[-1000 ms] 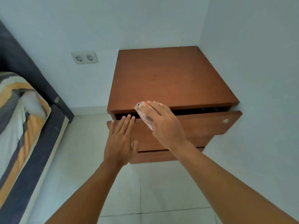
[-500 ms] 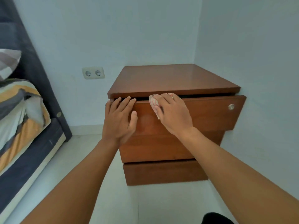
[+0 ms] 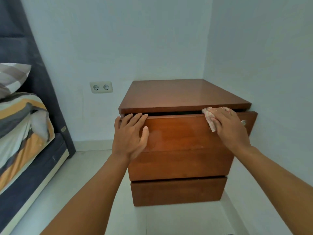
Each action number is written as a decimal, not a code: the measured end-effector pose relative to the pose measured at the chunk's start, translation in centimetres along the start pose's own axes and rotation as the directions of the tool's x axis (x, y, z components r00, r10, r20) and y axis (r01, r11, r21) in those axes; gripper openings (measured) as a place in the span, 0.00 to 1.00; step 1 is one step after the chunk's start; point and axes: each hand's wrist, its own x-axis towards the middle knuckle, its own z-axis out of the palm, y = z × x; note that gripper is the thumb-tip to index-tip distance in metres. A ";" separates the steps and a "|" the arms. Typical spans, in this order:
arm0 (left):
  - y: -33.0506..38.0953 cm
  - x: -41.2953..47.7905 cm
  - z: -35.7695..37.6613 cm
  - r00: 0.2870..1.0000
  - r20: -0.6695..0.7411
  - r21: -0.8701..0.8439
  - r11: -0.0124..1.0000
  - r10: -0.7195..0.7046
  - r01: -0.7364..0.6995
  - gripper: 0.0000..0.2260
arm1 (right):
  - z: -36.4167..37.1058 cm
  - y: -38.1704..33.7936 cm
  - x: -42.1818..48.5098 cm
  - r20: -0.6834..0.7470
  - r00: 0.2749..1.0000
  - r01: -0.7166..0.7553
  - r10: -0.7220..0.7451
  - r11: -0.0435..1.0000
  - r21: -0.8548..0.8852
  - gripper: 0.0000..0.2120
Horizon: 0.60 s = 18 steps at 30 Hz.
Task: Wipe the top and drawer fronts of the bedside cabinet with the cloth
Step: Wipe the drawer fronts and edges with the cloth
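The brown wooden bedside cabinet (image 3: 183, 97) stands in the room's corner, with three drawer fronts. Its top drawer (image 3: 177, 131) is pulled out a little, leaving a dark gap under the top. My left hand (image 3: 129, 136) lies flat on the left end of that drawer front, fingers over its upper edge. My right hand (image 3: 228, 126) presses a small pale patterned cloth (image 3: 210, 118) against the right part of the same front, beside a round metal knob (image 3: 243, 122). Most of the cloth is hidden under my palm.
A bed (image 3: 22, 133) with a striped orange, grey and white cover and a dark headboard (image 3: 33, 65) fills the left. A double wall socket (image 3: 101, 87) sits left of the cabinet. White walls close in behind and on the right; pale floor tiles (image 3: 94, 175) lie below.
My right hand has slid the cloth along the top drawer front from its middle to its right end. My view has dropped lower and closer. The left hand stays on the drawer's left end.
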 end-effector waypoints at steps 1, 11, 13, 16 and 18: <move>0.1 0.0 -0.1 1.000 0.008 -0.002 1.000 -0.001 0.001 0.24 | -0.3 0.4 -0.2 -0.025 0.998 -0.057 0.058 0.998 0.034 0.18; 0.4 -0.3 -0.3 0.999 0.040 -0.053 0.998 -0.017 0.019 0.26 | 4.8 -14.5 -1.3 -0.064 0.990 0.130 -0.127 0.991 0.033 0.34; 0.3 -0.2 -0.4 0.999 0.033 -0.061 0.998 -0.015 0.017 0.26 | 7.1 -15.4 -1.5 0.012 0.982 0.191 -0.191 0.973 -0.128 0.32; 0.1 -0.2 -0.3 0.999 0.031 -0.064 0.998 -0.011 0.013 0.26 | 7.1 -14.3 -1.7 -0.009 0.987 0.159 -0.163 0.976 -0.150 0.31; 0.0 -0.2 -0.2 1.000 0.024 -0.083 0.996 -0.012 0.014 0.26 | 6.7 -12.0 -1.9 -0.022 0.992 0.121 -0.126 0.981 -0.154 0.31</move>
